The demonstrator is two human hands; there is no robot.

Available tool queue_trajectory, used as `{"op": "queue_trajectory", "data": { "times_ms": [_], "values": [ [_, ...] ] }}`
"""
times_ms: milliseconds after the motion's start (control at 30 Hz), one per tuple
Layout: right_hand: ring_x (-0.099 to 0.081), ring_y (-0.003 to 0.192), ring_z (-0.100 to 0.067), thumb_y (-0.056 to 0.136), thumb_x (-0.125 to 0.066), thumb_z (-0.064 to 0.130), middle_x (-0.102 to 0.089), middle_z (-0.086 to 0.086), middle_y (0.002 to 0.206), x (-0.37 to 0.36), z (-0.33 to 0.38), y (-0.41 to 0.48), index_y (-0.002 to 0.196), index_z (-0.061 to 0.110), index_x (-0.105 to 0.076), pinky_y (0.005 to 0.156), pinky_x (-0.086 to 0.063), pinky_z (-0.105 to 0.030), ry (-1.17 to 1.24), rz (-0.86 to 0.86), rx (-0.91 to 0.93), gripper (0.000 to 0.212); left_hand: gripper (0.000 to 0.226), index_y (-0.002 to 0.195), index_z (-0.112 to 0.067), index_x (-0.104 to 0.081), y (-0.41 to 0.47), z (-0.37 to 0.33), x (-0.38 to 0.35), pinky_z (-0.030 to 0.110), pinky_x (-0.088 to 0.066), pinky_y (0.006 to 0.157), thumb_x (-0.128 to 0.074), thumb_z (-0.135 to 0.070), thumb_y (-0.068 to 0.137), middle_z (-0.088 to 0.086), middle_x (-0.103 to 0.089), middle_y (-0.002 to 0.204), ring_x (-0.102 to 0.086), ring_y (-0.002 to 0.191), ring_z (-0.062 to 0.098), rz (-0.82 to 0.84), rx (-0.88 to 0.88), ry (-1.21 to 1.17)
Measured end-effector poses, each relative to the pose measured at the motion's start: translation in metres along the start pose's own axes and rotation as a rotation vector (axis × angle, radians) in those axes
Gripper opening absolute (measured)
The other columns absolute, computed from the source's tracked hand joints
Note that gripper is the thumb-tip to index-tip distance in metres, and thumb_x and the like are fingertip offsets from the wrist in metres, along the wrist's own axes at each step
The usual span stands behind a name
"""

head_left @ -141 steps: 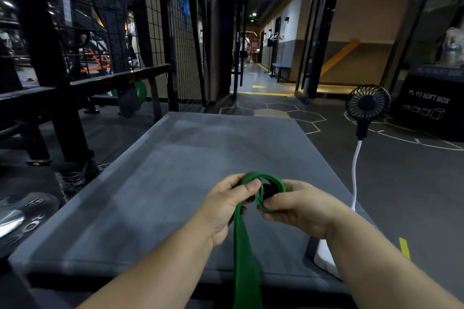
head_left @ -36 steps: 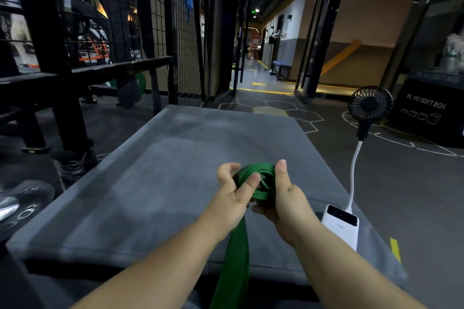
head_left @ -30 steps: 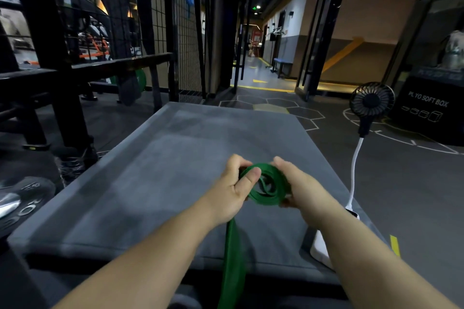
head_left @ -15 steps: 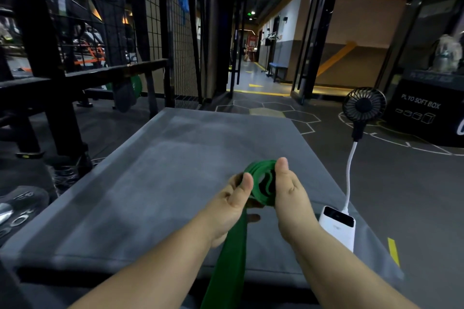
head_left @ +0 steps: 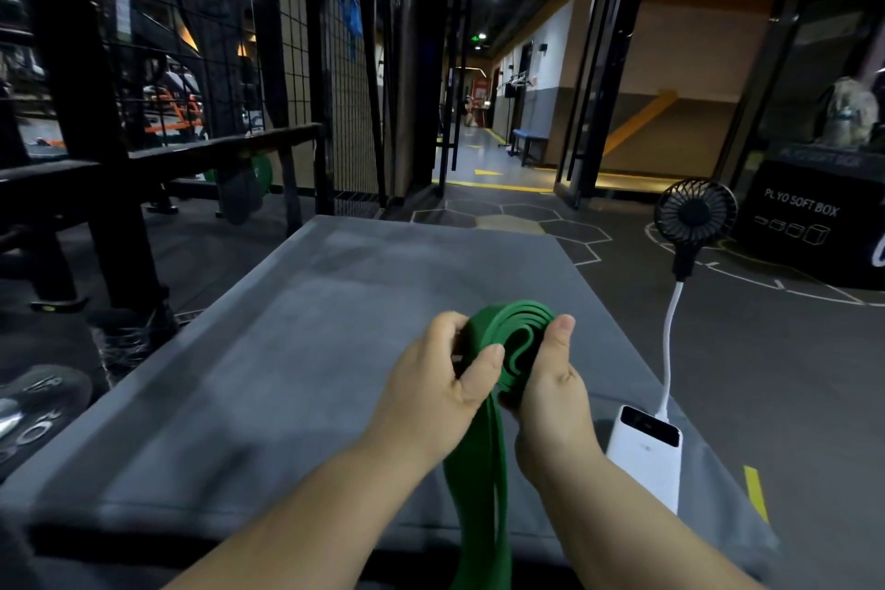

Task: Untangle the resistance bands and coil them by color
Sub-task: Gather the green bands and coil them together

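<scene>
A green resistance band (head_left: 507, 331) is partly rolled into a coil held upright above the grey padded box (head_left: 306, 350). My left hand (head_left: 431, 388) grips the coil's left side, thumb pressed on the front of the band. My right hand (head_left: 550, 378) holds the coil's right side, thumb lying up along its edge. The loose tail of the green band hangs down between my forearms and off the box's near edge. No other band is in sight.
A white power bank (head_left: 646, 455) lies on the box's right side, cabled to a small black fan (head_left: 694, 216) standing above it. A black rack (head_left: 96, 158) and mesh wall stand left. A black plyo soft box (head_left: 814, 230) sits far right.
Over the frames both hands kept turning the coil, and it has grown thicker as more of the tail wound on. In the last half second it stayed upright between my hands.
</scene>
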State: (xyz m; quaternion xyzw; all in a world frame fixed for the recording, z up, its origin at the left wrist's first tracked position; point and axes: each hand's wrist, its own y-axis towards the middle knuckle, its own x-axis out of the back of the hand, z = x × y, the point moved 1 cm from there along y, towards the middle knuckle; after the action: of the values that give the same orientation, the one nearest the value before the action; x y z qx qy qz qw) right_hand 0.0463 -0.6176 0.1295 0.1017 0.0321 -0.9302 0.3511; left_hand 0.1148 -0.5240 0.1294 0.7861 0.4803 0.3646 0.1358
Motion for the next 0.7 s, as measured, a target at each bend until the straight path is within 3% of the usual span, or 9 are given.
{"op": "queue_trajectory", "data": {
  "times_ms": [100, 200, 333, 433, 500, 567, 633, 700],
  "values": [
    [-0.067, 0.102, -0.018, 0.092, -0.026, 0.066, -0.071, -0.005, 0.107, -0.005, -0.008, -0.003, 0.118, 0.011, -0.063, 0.094, -0.052, -0.036, 0.024, 0.045, -0.042, 0.071, 0.022, 0.106, -0.027, -0.038, -0.002, 0.002, -0.008, 0.009, -0.037, 0.059, -0.047, -0.045, 0.096, -0.014, -0.055, 0.089, -0.055, 0.081, 0.005, 0.030, 0.130, -0.119],
    [-0.063, 0.111, -0.018, 0.074, -0.029, 0.080, -0.066, -0.005, 0.122, -0.006, -0.015, -0.003, 0.128, 0.016, -0.058, 0.103, -0.047, -0.041, -0.054, 0.105, -0.067, 0.089, 0.014, 0.106, -0.032, -0.036, -0.003, 0.004, -0.015, 0.002, -0.038, 0.064, -0.042, -0.041, 0.097, -0.019, -0.053, 0.092, -0.054, 0.083, -0.003, 0.040, 0.253, -0.256],
    [-0.047, 0.127, -0.020, 0.093, -0.033, 0.067, -0.046, -0.001, 0.144, 0.003, -0.006, 0.010, 0.139, 0.024, -0.048, 0.108, -0.040, -0.046, -0.294, 0.178, -0.108, 0.065, 0.006, 0.100, -0.035, -0.043, 0.004, 0.010, -0.007, 0.003, -0.040, 0.066, -0.046, -0.040, 0.097, -0.019, -0.055, 0.091, -0.052, 0.082, -0.006, -0.011, 0.345, -0.344],
    [-0.057, 0.111, -0.018, 0.095, -0.043, 0.059, -0.059, -0.001, 0.127, 0.015, 0.005, 0.020, 0.126, 0.029, -0.055, 0.094, -0.049, -0.041, -0.289, 0.221, -0.083, 0.045, 0.014, 0.108, -0.033, -0.048, 0.006, 0.012, -0.005, 0.001, -0.038, 0.070, -0.049, -0.041, 0.096, -0.021, -0.056, 0.092, -0.052, 0.085, -0.006, 0.109, 0.337, -0.302],
    [-0.063, 0.095, -0.013, 0.088, -0.047, 0.068, -0.067, 0.004, 0.109, 0.020, 0.009, 0.019, 0.112, 0.031, -0.062, 0.079, -0.052, -0.034, -0.374, 0.296, -0.056, 0.046, 0.011, 0.104, -0.034, -0.055, 0.005, 0.011, -0.010, 0.009, -0.043, 0.082, -0.052, -0.040, 0.094, -0.022, -0.062, 0.095, -0.058, 0.093, -0.003, 0.165, 0.319, -0.305],
    [-0.059, 0.074, -0.014, 0.082, -0.048, 0.071, -0.066, 0.001, 0.092, 0.020, 0.012, 0.017, 0.100, 0.024, -0.064, 0.057, -0.046, -0.029, -0.497, 0.299, 0.015, 0.053, 0.009, 0.097, -0.038, -0.060, 0.004, 0.013, -0.014, 0.020, -0.046, 0.091, -0.055, -0.044, 0.091, -0.020, -0.067, 0.098, -0.061, 0.099, -0.002, 0.158, 0.315, -0.318],
    [-0.058, 0.069, -0.018, 0.087, -0.048, 0.064, -0.064, -0.005, 0.091, 0.018, 0.014, 0.015, 0.099, 0.017, -0.063, 0.047, -0.044, -0.025, -0.529, 0.262, 0.085, 0.051, 0.013, 0.096, -0.040, -0.061, 0.004, 0.013, -0.016, 0.021, -0.046, 0.092, -0.055, -0.048, 0.088, -0.013, -0.067, 0.107, -0.061, 0.104, 0.003, 0.128, 0.315, -0.332],
    [-0.059, 0.072, -0.014, 0.094, -0.046, 0.054, -0.063, -0.008, 0.095, 0.017, 0.013, 0.012, 0.099, 0.012, -0.062, 0.045, -0.044, -0.016, -0.526, 0.217, 0.149, 0.045, 0.033, 0.102, -0.033, -0.059, 0.002, 0.011, -0.017, 0.018, -0.045, 0.086, -0.053, -0.057, 0.080, -0.010, -0.064, 0.110, -0.059, 0.104, 0.006, 0.060, 0.351, -0.414]
  ]
}}
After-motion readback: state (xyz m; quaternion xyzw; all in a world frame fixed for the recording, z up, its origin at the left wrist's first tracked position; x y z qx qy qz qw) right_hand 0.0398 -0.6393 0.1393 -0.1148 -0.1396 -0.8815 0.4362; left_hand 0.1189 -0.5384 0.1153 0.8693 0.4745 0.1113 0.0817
